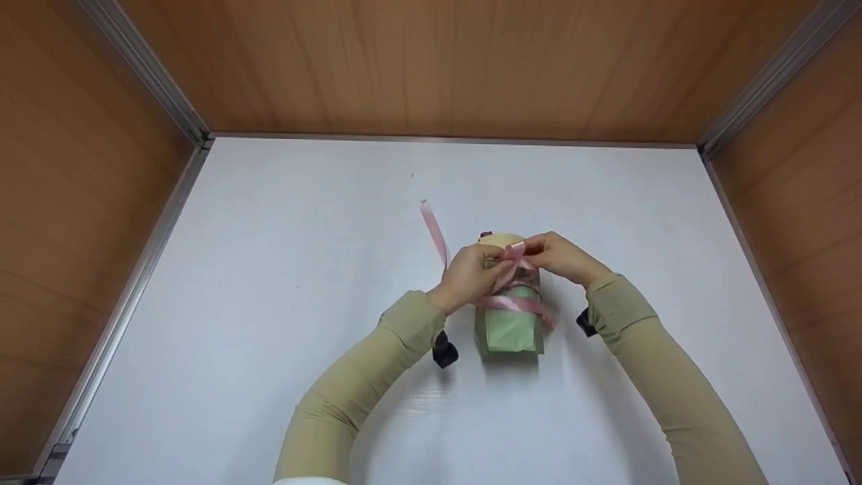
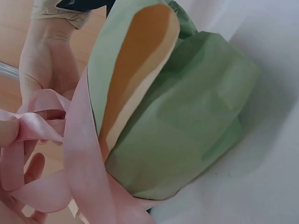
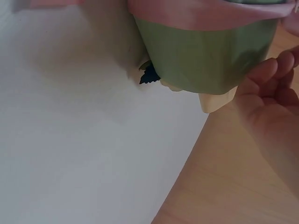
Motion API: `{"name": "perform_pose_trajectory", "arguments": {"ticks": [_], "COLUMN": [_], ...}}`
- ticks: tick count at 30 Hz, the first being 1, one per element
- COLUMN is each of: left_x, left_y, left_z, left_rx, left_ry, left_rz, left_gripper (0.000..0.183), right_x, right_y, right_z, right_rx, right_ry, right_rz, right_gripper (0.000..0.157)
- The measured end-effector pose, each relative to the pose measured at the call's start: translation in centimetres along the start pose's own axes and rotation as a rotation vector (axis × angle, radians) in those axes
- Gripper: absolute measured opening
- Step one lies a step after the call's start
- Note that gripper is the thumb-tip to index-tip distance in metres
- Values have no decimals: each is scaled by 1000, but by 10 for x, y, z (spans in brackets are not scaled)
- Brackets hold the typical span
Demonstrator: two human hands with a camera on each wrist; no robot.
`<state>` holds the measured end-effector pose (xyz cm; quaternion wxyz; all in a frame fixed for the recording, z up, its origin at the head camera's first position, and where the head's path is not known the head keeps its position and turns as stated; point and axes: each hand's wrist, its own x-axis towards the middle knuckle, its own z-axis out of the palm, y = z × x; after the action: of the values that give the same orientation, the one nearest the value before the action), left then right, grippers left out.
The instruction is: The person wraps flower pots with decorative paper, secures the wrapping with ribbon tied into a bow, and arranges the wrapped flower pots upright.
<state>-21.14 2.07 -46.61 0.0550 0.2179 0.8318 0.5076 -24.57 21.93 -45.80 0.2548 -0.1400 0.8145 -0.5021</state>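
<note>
A bouquet in green wrapping paper [image 1: 512, 333] lies on the white table, with a cream inner sheet at its far end. Pink ribbon [image 1: 510, 304] runs around its middle, and a looped part stands above the paper. My left hand [image 1: 466, 275] pinches the ribbon loop from the left. From the right, my right hand [image 1: 562, 257] pinches the same looped part with thumb and fingers. In the left wrist view, ribbon loops [image 2: 37, 126] pass between the two hands beside the green paper [image 2: 187, 112]. A dark serrated leaf [image 3: 150, 74] pokes out in the right wrist view.
One long ribbon tail [image 1: 434, 232] stretches to the far left of the bundle. Wood-grain panels [image 1: 438, 67] enclose the white table [image 1: 269, 269] at the back and both sides. Black devices [image 1: 444, 351] hang under the wrists.
</note>
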Motion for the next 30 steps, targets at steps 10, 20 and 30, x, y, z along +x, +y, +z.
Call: {"name": "perform_pose_trajectory", "arguments": {"ticks": [10, 20, 30], "left_x": [-1, -7, -10], "left_y": [-6, -15, -22], "left_z": [-1, 1, 2], "left_rx": [-27, -66, -175], "left_ry": [13, 39, 21], "left_rz": [-37, -25, 8], "left_gripper": [20, 18, 17], "right_x": [-3, -5, -7], "right_y": [-2, -18, -23], "right_z": [0, 18, 37], "right_rx": [-21, -202, -353], "right_ry": [-93, -181, -153], "right_rz": [-37, -46, -40], "right_gripper": [21, 17, 12]}}
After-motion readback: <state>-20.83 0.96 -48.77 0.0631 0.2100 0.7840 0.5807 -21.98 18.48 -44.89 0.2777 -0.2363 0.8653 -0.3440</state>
